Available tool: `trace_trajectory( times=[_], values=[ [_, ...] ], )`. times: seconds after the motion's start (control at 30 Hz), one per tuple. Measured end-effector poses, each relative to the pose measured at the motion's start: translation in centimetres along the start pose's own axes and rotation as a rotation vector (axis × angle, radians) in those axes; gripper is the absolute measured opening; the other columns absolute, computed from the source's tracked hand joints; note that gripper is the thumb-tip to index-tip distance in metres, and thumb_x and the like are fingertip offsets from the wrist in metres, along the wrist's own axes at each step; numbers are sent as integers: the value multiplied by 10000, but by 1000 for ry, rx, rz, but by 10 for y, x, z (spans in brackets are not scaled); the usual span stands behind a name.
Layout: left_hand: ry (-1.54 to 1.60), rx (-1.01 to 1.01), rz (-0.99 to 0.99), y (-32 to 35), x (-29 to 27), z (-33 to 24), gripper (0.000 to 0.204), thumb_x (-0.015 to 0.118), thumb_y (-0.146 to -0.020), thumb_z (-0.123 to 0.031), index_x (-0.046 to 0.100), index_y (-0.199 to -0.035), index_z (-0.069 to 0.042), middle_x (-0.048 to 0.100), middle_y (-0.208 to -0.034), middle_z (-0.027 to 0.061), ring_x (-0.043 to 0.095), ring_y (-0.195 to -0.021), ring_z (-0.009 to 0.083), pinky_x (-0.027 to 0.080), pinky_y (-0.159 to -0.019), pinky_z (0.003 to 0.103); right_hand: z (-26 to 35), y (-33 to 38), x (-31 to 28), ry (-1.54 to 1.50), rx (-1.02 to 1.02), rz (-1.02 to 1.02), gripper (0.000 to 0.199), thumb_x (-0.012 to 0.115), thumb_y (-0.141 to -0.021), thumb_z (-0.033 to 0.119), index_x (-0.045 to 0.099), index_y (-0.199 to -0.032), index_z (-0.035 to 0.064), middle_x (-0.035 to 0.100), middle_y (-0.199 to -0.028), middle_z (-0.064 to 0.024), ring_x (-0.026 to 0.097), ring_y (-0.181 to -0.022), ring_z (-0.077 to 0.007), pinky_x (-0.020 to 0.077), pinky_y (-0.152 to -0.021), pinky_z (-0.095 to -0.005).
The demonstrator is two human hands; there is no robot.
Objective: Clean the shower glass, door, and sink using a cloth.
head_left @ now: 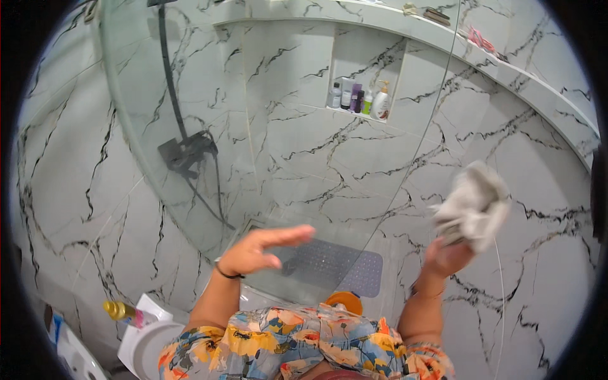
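Note:
My right hand [448, 256] is raised on the right side, its fingers wrapped round a bunched, off-white cloth [476, 206]. The cloth is blurred by motion and hides most of the fingertips. Left of the middle, my left hand [263, 247] hangs in the air with nothing in it. Its fingers are stretched out and the thumb stands apart from them. A clear glass shower panel [380, 209] rises in front of me; I cannot tell whether the left hand touches it.
Behind the glass are a black shower fixture [187, 152] with a hose and a wall niche holding several bottles [354, 100]. A grey bath mat [364, 272] lies on the floor near an orange round object [345, 301]. A yellow-capped bottle [130, 313] stands by the white toilet [149, 348].

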State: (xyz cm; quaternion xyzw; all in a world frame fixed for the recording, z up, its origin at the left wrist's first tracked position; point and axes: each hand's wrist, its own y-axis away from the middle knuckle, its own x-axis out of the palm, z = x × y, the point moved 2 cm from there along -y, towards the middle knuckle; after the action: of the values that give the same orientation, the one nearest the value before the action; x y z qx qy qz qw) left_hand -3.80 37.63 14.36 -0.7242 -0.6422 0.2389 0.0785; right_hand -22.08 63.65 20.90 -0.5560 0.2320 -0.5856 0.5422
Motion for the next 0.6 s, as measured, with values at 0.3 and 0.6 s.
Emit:
trace_trajectory(
  times=[0.3,0.6],
  values=[
    [-773,-87,-1063,132,-152,46,719,631,-806,-247,270,-1395,-48,294,-1430,153,224,-1343,308,221,-1054,423,19,-134,159,884,-760,152,485,561,-748,7,519,-1226,77,471,-1300,-127,408,-1202,-307,249,-1027,-444],
    [-647,-289,-993,145,-183,108,1064,762,-667,-209,39,-1448,-208,-56,-1472,244,23,-1367,392,167,-1072,450,-28,130,274,710,-1087,1353,452,496,-800,174,497,-1249,228,388,-1379,6,308,-1292,-344,125,-1093,-554]
  ],
)
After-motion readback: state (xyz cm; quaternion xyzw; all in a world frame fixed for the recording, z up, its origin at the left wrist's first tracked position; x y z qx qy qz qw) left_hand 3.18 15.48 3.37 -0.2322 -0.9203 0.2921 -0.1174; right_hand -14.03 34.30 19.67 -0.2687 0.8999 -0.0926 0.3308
